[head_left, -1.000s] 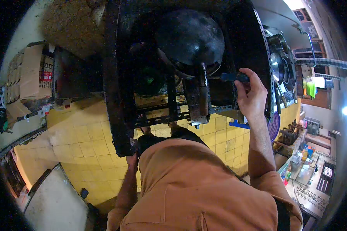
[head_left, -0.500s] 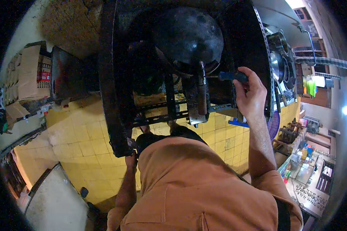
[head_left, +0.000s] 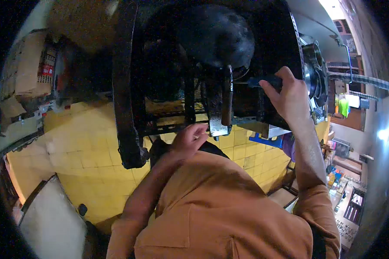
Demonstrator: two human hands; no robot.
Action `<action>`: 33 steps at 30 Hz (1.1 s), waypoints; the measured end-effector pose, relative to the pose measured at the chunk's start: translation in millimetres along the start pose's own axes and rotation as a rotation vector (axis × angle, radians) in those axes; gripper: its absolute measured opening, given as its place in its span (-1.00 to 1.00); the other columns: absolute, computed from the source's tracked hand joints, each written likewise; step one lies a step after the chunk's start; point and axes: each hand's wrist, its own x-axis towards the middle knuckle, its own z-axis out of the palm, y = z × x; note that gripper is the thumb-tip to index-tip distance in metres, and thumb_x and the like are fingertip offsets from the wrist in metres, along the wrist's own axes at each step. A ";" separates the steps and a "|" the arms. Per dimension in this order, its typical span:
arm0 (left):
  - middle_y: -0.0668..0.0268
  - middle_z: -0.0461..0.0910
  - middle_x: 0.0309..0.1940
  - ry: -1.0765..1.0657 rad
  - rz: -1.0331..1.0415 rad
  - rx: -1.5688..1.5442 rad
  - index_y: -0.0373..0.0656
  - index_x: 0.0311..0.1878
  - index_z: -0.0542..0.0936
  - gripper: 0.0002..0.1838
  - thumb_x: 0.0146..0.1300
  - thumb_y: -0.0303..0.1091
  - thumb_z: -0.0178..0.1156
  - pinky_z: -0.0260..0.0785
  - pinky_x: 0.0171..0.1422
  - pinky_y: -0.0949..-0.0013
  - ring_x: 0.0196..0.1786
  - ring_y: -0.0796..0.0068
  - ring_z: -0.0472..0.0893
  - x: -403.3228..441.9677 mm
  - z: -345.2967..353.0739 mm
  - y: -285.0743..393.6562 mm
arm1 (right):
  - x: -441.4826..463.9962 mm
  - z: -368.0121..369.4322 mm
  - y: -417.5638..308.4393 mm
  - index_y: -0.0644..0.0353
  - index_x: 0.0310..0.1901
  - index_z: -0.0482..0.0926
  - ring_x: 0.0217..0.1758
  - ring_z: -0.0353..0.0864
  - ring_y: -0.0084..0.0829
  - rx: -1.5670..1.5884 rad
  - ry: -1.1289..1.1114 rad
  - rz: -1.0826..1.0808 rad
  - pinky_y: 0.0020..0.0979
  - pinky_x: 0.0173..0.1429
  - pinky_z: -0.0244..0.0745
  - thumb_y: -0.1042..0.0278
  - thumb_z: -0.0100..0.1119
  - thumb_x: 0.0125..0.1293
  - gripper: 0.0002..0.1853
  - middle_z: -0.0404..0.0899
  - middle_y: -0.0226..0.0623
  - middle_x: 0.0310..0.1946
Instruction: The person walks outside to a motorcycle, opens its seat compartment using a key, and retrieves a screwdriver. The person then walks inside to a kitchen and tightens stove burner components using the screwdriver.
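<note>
My right hand (head_left: 291,95) is closed around the dark handle of a tool with a thin shaft (head_left: 263,81); its exact kind is hard to make out. Its shaft points left, just below a blackened round-bottomed wok (head_left: 218,36). The wok's long handle (head_left: 227,95) extends toward me, left of the tool. Below and to the left of that handle is my left hand (head_left: 192,136), slightly blurred, with fingers stretched out and thumb apart. It holds nothing and is near a flat metal piece (head_left: 218,127) at the front of the dark frame.
A dark metal frame (head_left: 125,108) surrounds the wok. Yellow tiles (head_left: 82,142) cover the floor. Cardboard boxes (head_left: 30,64) lie at far left, and a pale panel (head_left: 52,211) stands below them. Metal pots (head_left: 313,82) sit at right, near a blue item (head_left: 266,140) and purple basket (head_left: 288,146).
My left hand has left the frame's lower left corner and moved up and right toward the front middle. My right hand still holds the tool beneath the wok; the view has shifted slightly.
</note>
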 end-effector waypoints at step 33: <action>0.26 0.54 -0.55 0.228 -0.060 -0.457 -0.27 -0.03 0.35 -0.59 0.31 -0.15 0.22 0.48 -0.57 0.33 -0.64 0.39 0.62 125.3 100.4 4.0 | 43.8 -16.5 -53.0 0.31 0.04 0.35 -0.12 0.49 0.06 -0.602 -0.717 -0.106 -0.09 -0.01 0.50 0.33 0.20 0.25 -0.61 0.37 0.02 -0.15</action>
